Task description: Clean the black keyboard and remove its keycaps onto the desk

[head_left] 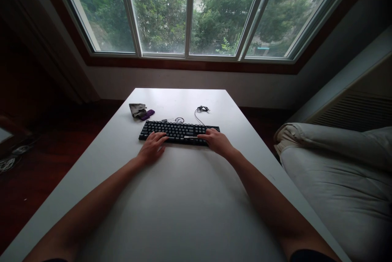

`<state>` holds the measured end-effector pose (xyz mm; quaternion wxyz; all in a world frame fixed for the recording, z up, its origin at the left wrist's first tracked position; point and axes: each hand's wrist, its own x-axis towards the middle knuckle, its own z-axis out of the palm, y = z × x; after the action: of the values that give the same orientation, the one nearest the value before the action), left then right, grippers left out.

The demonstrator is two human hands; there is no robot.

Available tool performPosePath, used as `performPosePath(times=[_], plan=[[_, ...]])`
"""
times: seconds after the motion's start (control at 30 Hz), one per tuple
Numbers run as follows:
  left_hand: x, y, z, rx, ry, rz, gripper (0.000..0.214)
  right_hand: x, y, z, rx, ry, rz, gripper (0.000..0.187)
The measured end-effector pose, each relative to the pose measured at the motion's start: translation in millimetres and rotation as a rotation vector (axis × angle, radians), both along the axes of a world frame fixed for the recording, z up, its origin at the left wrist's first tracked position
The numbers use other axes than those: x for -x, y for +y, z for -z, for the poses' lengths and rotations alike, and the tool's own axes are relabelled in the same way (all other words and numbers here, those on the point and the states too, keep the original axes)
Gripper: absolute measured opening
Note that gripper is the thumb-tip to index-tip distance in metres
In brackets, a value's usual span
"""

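A black keyboard (180,129) lies across the white table in front of me. My right hand (217,140) is closed at the keyboard's right part and grips a thin, light-coloured stick (191,137). The stick points left, low over the front rows of keys; its exact kind is too small to tell. At the keyboard's left front edge rests my left hand (152,146), fingers stretched out and apart over the keys, with the thumb side toward the middle. Part of the keyboard's front right corner is hidden behind my right hand.
A crumpled grey cloth (137,110) and a purple item (148,115) lie behind the keyboard on the left. The coiled black cable (202,109) is at the back right. Small items (179,120) sit just behind the keys. A padded, pale cover (333,164) stands right of the table (180,196).
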<state>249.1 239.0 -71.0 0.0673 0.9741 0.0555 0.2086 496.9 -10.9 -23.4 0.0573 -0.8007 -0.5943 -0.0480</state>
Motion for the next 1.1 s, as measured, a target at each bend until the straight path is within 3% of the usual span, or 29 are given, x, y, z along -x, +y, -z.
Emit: performPosePath(times=[0.17,0.43,0.67,0.93,1.1], plan=[[-26,-26,-6.7,-0.022,0.024,0.090,0.053,9,6,1.7,-0.068,-0.041,0.031,0.033],[-56,-37,-6.1,-0.006,-0.011,0.136,0.039,-10,-6,13.4,-0.095,-0.037,0.123,0.027],[-57,-53,1.7,0.049,-0.048,0.093,0.043,11,4,23.5,-0.140,-0.032,0.028,0.040],[-55,-59,3.4,0.024,-0.014,0.098,0.051,-28,-14,24.5,-0.138,0.061,-0.011,0.033],[-55,-59,4.1,0.009,0.003,0.098,0.053,-18,-11,25.9,-0.152,0.023,-0.025,0.036]])
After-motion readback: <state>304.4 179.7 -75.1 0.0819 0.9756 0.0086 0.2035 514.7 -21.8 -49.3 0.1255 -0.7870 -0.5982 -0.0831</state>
